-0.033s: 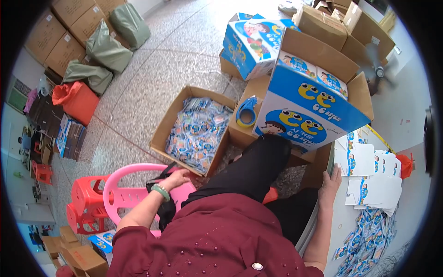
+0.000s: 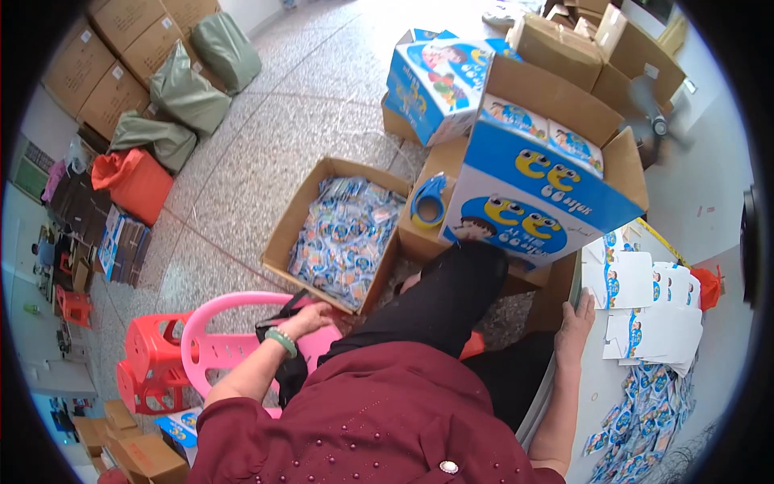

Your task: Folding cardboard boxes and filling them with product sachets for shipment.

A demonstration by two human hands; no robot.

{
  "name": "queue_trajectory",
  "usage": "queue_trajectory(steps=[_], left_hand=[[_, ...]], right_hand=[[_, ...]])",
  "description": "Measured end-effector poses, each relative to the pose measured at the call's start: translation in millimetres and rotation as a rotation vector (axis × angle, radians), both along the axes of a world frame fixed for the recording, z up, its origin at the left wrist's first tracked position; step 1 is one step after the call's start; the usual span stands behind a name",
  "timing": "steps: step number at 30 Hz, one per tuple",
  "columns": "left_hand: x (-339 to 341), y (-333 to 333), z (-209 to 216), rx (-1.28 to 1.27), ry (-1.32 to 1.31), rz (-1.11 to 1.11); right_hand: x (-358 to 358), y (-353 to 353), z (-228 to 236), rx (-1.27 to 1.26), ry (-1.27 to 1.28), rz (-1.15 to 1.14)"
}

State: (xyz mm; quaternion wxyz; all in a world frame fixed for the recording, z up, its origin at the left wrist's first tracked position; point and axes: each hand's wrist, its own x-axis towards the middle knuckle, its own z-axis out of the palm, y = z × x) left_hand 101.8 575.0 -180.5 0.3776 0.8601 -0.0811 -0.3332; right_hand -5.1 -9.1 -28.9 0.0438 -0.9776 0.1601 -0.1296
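Note:
My left hand (image 2: 306, 321), with a green bangle (image 2: 282, 342) on its wrist, rests palm down on the pink plastic chair (image 2: 216, 347), its fingers stretched forward and partly seen. A black strapped bag (image 2: 290, 376) hangs on the chair beside that hand. At the right, my right hand (image 2: 574, 329) lies on the near edge of the white table (image 2: 595, 387), fingers straight and holding nothing. Close to its fingertips are stacked white printed cartons, folded flat (image 2: 629, 282). Many small blue and white sachets (image 2: 637, 419) are heaped further along the table.
Ahead stands an open carton of sachets (image 2: 343, 238). Beside it, a blue tape dispenser (image 2: 428, 202) sits on a brown box next to a tall open printed carton (image 2: 516, 202). Red stools (image 2: 149, 355) stand left; a fan (image 2: 657, 121), sacks (image 2: 189, 97) and stacked boxes lie beyond.

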Motion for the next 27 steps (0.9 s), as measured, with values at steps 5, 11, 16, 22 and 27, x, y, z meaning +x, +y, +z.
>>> queue_trajectory(steps=[5, 11, 16, 22, 27], left_hand=[[-6, 1, -19, 0.134, 0.048, -0.059], [31, -15, -2, 0.127, 0.001, -0.117], [74, -42, 56, 0.042, -0.017, 0.082], [105, -53, 92, 0.075, -0.188, 0.109], [139, -45, 83, 0.104, -0.161, 0.164]], right_hand=[[-7, -3, -6, -0.020, -0.051, 0.020], [-10, 2, -1, 0.085, -0.037, 0.022], [-5, -2, 0, 0.060, -0.070, 0.028], [-1, -3, 3, 0.080, -0.033, 0.004], [-4, 1, 5, 0.115, -0.018, -0.011]])
